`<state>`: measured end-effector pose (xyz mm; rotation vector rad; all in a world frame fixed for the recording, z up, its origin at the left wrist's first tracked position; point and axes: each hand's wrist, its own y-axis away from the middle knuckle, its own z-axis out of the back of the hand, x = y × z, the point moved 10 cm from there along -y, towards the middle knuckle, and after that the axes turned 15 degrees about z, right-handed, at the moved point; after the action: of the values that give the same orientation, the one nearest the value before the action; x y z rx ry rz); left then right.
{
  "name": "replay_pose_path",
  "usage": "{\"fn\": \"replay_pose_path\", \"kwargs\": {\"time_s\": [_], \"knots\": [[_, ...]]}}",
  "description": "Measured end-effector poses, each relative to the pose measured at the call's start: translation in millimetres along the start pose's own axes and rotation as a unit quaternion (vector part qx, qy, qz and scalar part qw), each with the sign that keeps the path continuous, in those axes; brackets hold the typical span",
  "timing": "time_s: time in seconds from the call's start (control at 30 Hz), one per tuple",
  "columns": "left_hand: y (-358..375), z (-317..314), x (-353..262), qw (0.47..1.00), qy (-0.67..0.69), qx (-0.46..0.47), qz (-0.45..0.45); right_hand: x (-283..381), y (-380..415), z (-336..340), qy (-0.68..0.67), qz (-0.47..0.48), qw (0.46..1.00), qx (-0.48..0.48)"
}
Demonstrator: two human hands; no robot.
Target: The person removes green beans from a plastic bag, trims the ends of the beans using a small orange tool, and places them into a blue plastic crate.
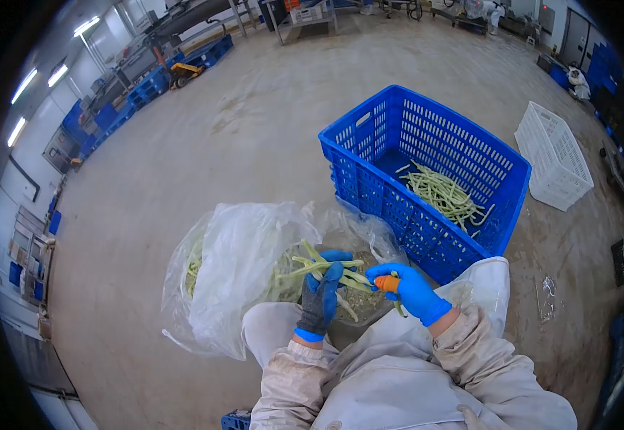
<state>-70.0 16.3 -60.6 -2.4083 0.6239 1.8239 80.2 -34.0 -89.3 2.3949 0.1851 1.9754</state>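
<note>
My left hand point(320, 290), in a blue glove with a dark grey glove over it, is closed around several long green beans point(312, 266). Their ends stick out on both sides of the fingers. Just to the right, my blue-gloved right hand point(416, 292) grips a small orange-handled tool point(387, 284); its working end is too small to make out. A bean hangs below the right fingers. Left of my hands lies a clear plastic bag point(244, 247) with more beans inside. Beneath the hands are bean scraps point(358, 304) on the plastic.
A large blue crate point(426, 215) stands ahead to the right, with a pile of beans point(444, 192) in it. Beyond it is a white crate point(552, 154). A yellow pallet jack point(184, 72) and blue pallets stand far left. Other people point(578, 84) are far off.
</note>
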Motion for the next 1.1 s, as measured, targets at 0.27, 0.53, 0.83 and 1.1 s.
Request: {"fn": "replay_pose_path", "kwargs": {"time_s": [0.27, 0.53, 0.83, 1.1], "knots": [[-3, 25, 26, 0.991, 0.05, -0.117, 0.042, 47, 9, -26, 0.366, 0.323, 0.873, 0.018], [-1, 31, 32, 0.985, 0.069, -0.151, 0.054, 52, 18, -55, 0.577, 0.372, 0.723, 0.073], [1, 36, 20, 0.984, -0.06, -0.167, 0.007, 42, 18, -71, 0.572, 0.406, 0.677, 0.226], [-1, -1, 42, 0.98, -0.095, 0.022, 0.171, 49, -16, -1, 0.392, 0.372, 0.841, 0.036]]}}
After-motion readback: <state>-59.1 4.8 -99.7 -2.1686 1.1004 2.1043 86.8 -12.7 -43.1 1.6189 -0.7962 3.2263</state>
